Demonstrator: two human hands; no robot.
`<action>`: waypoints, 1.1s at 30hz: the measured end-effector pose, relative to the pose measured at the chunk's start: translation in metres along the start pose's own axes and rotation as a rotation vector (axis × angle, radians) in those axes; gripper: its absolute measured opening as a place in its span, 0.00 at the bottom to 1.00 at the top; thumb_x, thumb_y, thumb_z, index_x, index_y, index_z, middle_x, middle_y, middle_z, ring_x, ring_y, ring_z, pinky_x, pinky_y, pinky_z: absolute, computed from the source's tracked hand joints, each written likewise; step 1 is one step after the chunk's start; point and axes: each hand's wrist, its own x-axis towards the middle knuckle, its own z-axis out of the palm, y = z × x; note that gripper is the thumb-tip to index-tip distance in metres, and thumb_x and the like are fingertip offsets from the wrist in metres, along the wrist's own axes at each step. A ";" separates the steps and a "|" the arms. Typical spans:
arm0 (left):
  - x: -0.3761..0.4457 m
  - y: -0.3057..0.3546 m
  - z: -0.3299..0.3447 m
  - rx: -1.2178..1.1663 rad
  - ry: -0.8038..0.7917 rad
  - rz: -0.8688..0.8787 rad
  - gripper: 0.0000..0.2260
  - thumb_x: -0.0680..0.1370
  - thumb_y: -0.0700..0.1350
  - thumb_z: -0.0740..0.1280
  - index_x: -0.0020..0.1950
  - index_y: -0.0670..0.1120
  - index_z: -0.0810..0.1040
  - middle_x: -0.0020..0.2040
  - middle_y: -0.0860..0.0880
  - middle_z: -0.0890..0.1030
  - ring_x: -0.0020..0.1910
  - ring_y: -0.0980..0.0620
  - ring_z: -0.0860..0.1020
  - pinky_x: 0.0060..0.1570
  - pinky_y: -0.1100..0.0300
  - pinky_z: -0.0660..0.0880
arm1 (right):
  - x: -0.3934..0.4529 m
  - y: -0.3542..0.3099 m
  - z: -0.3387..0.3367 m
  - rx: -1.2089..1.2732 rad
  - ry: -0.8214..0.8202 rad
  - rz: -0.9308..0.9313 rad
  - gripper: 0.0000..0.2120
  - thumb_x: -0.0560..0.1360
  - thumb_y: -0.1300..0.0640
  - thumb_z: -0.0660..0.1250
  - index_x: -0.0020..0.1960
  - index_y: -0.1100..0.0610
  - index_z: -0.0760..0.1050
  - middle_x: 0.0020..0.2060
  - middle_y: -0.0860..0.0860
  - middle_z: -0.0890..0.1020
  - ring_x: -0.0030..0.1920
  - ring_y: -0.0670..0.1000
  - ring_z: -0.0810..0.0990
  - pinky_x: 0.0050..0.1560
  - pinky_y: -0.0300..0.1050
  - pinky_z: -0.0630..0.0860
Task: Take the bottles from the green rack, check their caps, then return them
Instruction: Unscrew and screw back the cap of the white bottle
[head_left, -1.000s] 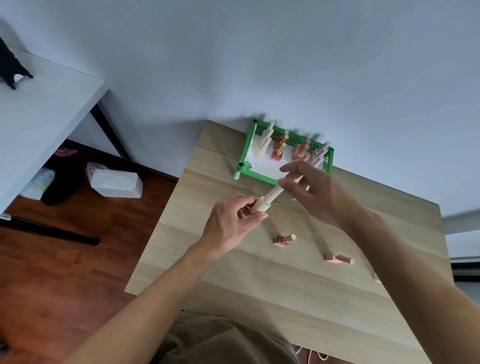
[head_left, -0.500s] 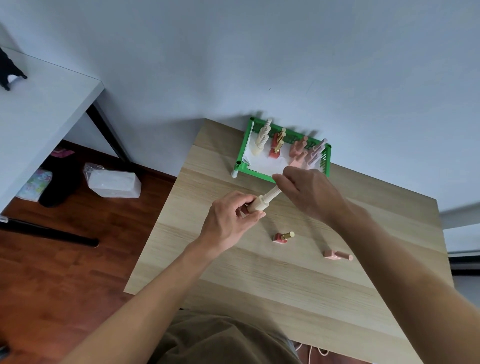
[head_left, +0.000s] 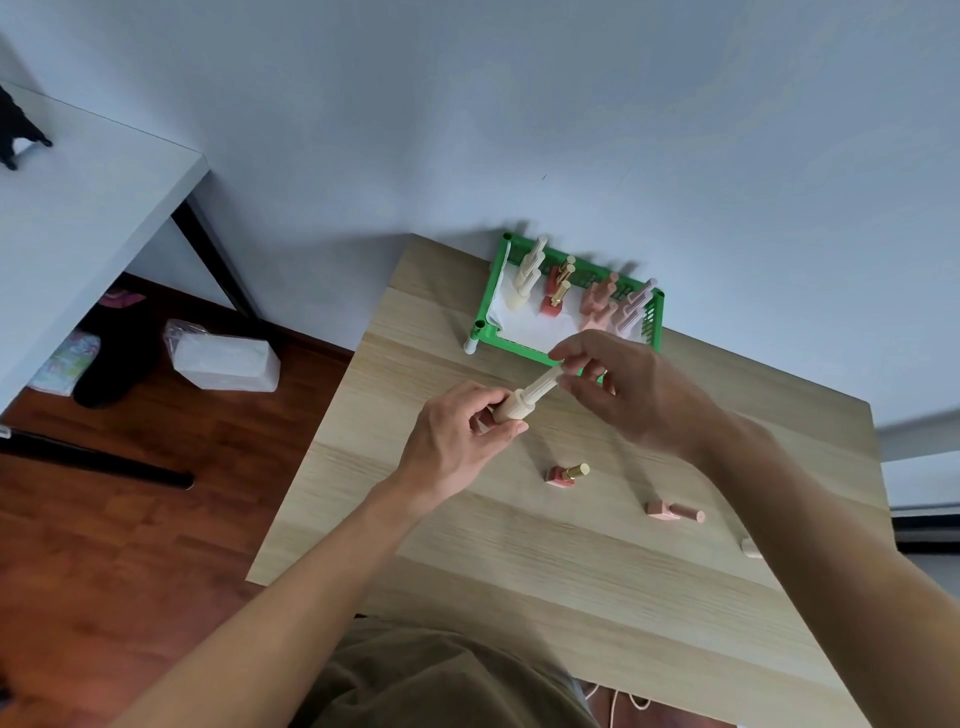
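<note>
While cream bottle hangs tilted above wood table, near green rack, left hand curls round its base; right hand pinches long ribbed cap between thumb and fingertips. Likely step: testing cap. Advice: hold base steady, twist cap gently, keep bottle over table. Red bottle and pink bottle lie on table, apart; more bottles stand in rack.

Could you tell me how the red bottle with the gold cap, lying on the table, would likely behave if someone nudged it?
The red bottle lies on its side on the wooden table. Its base looks blocky and square, so it would probably slide rather than roll. The round gold cap might let it pivot a little. It looks small and stiff, so likely light and easy to pinch.
</note>
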 end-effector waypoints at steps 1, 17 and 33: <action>0.000 0.000 0.000 0.003 -0.001 0.002 0.10 0.72 0.52 0.76 0.51 0.53 0.83 0.43 0.57 0.80 0.39 0.56 0.78 0.38 0.70 0.72 | 0.001 -0.001 0.001 -0.001 0.012 -0.007 0.10 0.80 0.57 0.67 0.61 0.57 0.78 0.47 0.48 0.81 0.44 0.42 0.79 0.43 0.27 0.71; -0.003 -0.002 0.003 0.003 0.012 0.032 0.10 0.72 0.47 0.78 0.52 0.50 0.84 0.45 0.55 0.81 0.40 0.56 0.78 0.38 0.70 0.73 | 0.018 0.001 0.031 -0.287 0.068 0.170 0.27 0.83 0.39 0.50 0.35 0.56 0.68 0.25 0.51 0.71 0.26 0.53 0.70 0.32 0.49 0.72; 0.002 -0.020 0.005 0.139 -0.132 0.051 0.13 0.74 0.51 0.75 0.57 0.54 0.80 0.45 0.57 0.81 0.45 0.57 0.79 0.43 0.61 0.76 | 0.008 0.010 0.052 -0.434 0.085 0.056 0.26 0.83 0.37 0.50 0.39 0.54 0.70 0.26 0.49 0.72 0.25 0.53 0.71 0.31 0.51 0.75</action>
